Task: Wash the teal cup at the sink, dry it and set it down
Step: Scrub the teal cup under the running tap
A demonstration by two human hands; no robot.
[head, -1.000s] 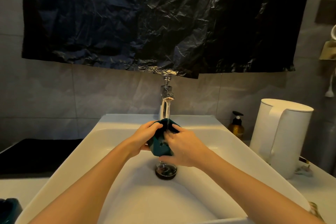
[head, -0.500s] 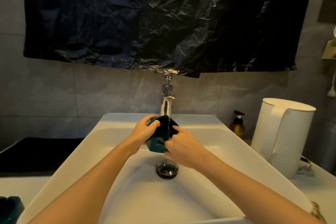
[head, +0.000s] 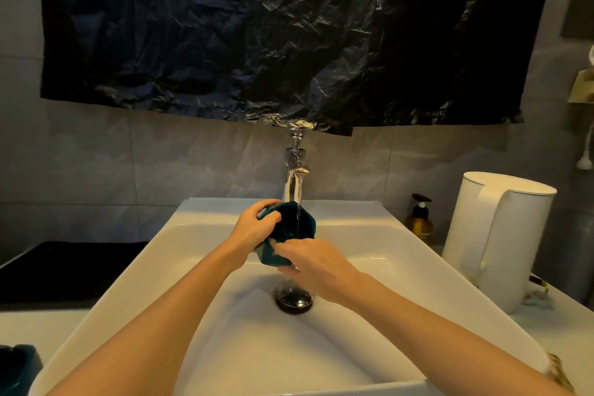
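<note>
The teal cup (head: 291, 225) is held over the white sink (head: 401, 254), tilted with its mouth under the thin stream from the chrome tap (head: 294, 178). My left hand (head: 255, 228) grips the cup's left side and rim. My right hand (head: 313, 262) is on the cup's lower front, its fingers against the outside wall. Both hands hide much of the cup's body. The dark drain (head: 294, 299) lies right below the hands.
A white electric kettle (head: 495, 235) stands on the counter to the right, with an amber pump bottle (head: 419, 223) behind it. A black mat (head: 64, 270) lies to the left. Another dark teal object (head: 16, 366) shows at the bottom left corner. Black plastic sheeting (head: 279, 32) hangs above the tap.
The cup has risen a little toward the tap. My right hand has slid from the cup's right side down to its lower front, and the left hand has shifted up onto the rim.
</note>
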